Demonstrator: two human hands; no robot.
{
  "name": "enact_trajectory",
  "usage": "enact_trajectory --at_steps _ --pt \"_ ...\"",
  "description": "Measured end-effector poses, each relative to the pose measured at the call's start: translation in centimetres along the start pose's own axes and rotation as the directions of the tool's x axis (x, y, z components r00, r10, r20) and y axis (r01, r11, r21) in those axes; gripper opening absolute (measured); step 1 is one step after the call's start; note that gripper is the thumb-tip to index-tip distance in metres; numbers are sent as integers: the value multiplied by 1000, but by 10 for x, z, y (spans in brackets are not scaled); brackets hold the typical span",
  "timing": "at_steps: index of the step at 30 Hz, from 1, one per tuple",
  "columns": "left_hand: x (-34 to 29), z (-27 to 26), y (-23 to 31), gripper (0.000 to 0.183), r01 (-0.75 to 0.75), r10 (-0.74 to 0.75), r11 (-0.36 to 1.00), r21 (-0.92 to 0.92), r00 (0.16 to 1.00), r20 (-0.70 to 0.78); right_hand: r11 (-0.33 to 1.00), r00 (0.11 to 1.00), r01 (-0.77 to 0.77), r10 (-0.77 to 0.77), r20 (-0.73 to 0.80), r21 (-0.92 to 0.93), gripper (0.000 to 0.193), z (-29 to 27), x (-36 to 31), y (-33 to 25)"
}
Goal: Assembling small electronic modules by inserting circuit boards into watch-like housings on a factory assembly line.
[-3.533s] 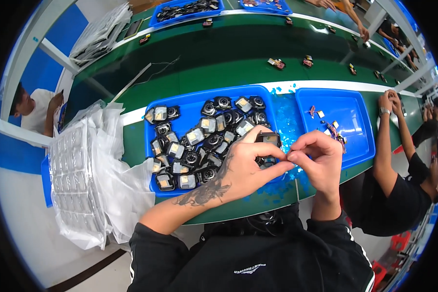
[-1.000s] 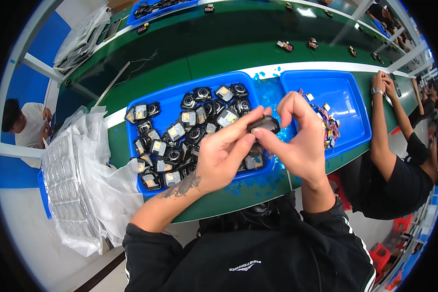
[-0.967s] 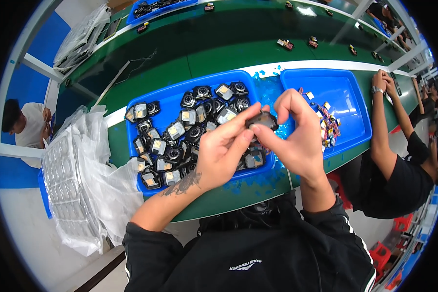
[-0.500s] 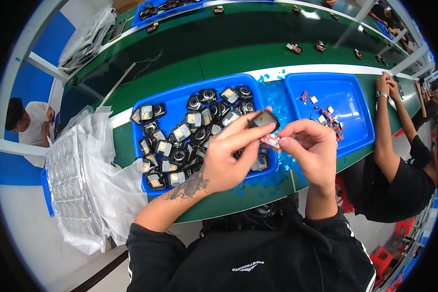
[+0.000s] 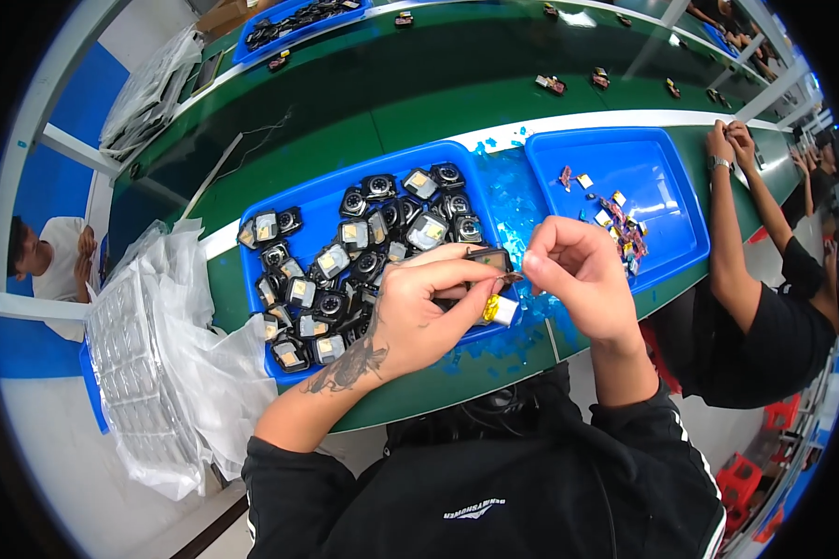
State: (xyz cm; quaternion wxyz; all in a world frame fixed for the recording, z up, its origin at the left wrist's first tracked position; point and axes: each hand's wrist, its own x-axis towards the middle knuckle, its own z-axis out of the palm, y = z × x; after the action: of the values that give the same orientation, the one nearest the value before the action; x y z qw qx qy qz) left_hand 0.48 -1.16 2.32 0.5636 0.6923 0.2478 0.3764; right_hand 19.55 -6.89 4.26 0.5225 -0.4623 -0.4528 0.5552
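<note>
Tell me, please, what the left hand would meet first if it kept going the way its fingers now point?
Probably the right hand: the left hand points rightward, holding a small black module, and the right hand's fingertips sit just beyond it. Depth is hard to judge.

Clear plastic bags (image 5: 205, 373) lie crumpled at eight o'clock, wrapped round a stack of clear blister trays (image 5: 126, 363). More clear bags (image 5: 154, 88) sit at eleven o'clock.

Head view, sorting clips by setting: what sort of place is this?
Probably an electronics assembly line: a long green workbench, a blue plastic tray of small black modules, a co-worker's hands alongside.
</note>
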Motion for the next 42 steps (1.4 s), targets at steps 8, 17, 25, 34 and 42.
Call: enact_trajectory --at_steps 8,17,25,34,42 --pt "1 -2 4 15 267 -260 958 -101 963 73 993 985 96 -105 -137 -70 11 5 -8 16" --pt "-6 7 -9 41 261 -259 867 -425 964 63 898 880 273 -378 -287 -346 27 27 -2 31" --pt "-4 6 -4 48 259 -263 876 -406 964 45 888 879 274 -387 -278 -370 40 24 -4 31" --pt "-2 9 5 58 237 -281 864 -445 959 -35 884 871 247 -382 -310 -396 43 33 2 33" --pt "3 0 2 75 188 -302 808 -558 946 -118 864 914 281 -374 -160 -419 45 30 21 33"
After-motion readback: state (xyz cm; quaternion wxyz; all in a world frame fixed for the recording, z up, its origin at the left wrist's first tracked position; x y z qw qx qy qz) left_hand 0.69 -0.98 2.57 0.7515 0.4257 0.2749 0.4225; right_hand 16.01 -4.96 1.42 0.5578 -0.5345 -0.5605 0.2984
